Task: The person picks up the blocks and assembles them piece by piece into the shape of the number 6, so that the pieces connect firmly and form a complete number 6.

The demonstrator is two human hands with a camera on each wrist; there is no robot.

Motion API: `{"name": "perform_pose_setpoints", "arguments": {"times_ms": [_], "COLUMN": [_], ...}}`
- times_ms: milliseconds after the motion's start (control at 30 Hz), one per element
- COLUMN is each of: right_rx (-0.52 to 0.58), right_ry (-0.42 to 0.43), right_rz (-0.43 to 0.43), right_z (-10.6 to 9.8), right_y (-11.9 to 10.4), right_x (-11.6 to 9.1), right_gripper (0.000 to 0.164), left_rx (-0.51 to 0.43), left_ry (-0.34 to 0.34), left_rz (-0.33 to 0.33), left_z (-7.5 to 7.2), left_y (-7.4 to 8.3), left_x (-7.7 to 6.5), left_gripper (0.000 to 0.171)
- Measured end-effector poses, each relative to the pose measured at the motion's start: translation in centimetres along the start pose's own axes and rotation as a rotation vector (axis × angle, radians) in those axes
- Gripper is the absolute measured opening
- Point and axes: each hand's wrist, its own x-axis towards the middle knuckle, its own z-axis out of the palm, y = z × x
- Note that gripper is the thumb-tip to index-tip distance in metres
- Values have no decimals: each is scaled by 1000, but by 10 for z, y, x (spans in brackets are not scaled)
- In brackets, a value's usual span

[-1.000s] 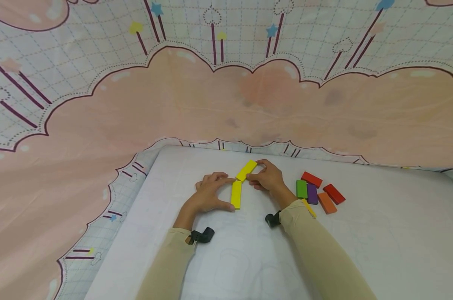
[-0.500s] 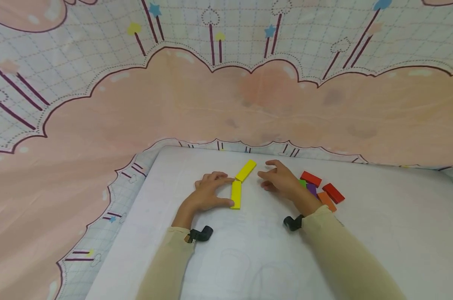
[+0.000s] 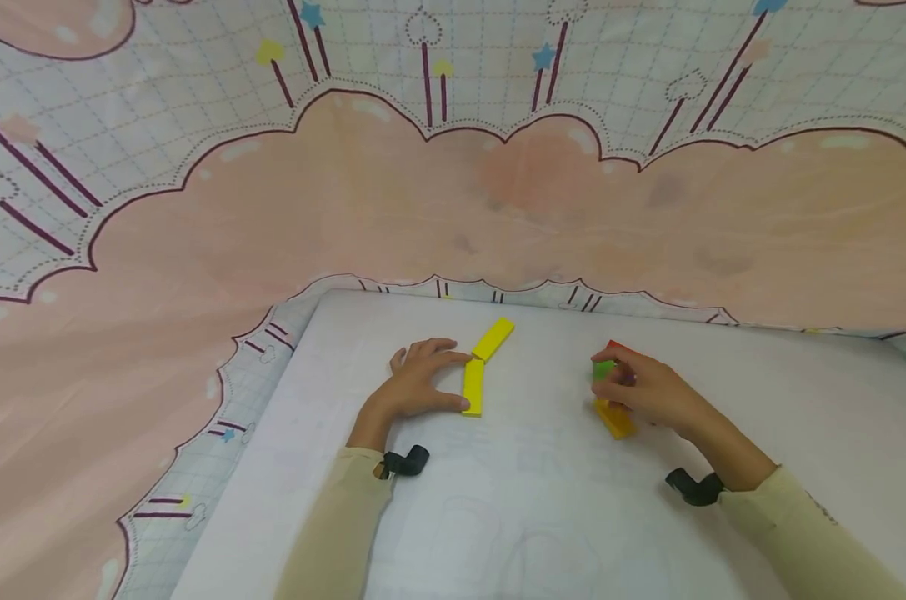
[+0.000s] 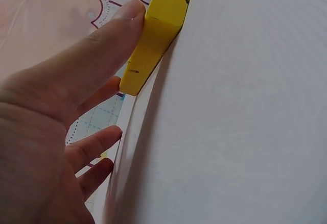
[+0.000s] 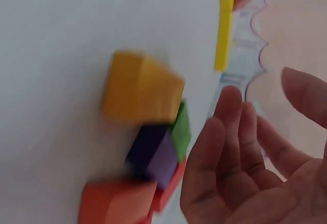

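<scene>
My left hand [image 3: 420, 382] spans the nearer yellow block [image 3: 473, 388], index finger at its far end and thumb at its near end. In the left wrist view the thumb [image 4: 110, 38] presses against this block's side. A second yellow block [image 3: 493, 338] slants off its far end, corner to corner. Over the coloured blocks at the right hovers my right hand [image 3: 651, 390], its fingers loosely bent with nothing between them. Below it lie an amber block [image 5: 143, 89], a purple block [image 5: 153, 155], a green block [image 5: 181, 132] and an orange block [image 5: 117, 203], partly covered in the head view.
A red block [image 5: 168, 191] shows behind the purple and orange ones. The white tabletop [image 3: 543, 500] ends at the back against a patterned cloth [image 3: 453, 217] with pink cloud shapes. Black wrist cameras sit on both forearms, the right one [image 3: 694, 487] low over the table.
My right hand has let go of the slanted yellow block and moved right, over the coloured blocks. The left hand has stayed at the nearer yellow block.
</scene>
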Motion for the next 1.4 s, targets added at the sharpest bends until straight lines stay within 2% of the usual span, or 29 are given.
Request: {"name": "perform_pose_setpoints", "arguments": {"times_ms": [167,300,533,700,867,1400], "right_rx": [-233,-308,-304,-283,-276,-262], "right_ry": [75,76,89,106,120,77], "right_rz": [-76,-85,-88,-76,-27,42], "right_z": [-6,-2,7,15,22,28], "right_y": [22,39,53,54,49,38], "right_x": [-23,-34,-38,-33,-28,-29], "right_gripper": [34,30,43,50,55,41], "left_rx": [-9,-15,-4,4,12,25], "left_ry": [5,15,17,18,17,9], "left_rz": [-4,5,15,15,14,8], "left_z": [2,2,2,3,4,3], "left_y": [-2,-2,-3,-3,-4,-4], "left_x": [1,1,1,2,1,0], "left_gripper": [74,74,75,75,75,76]}}
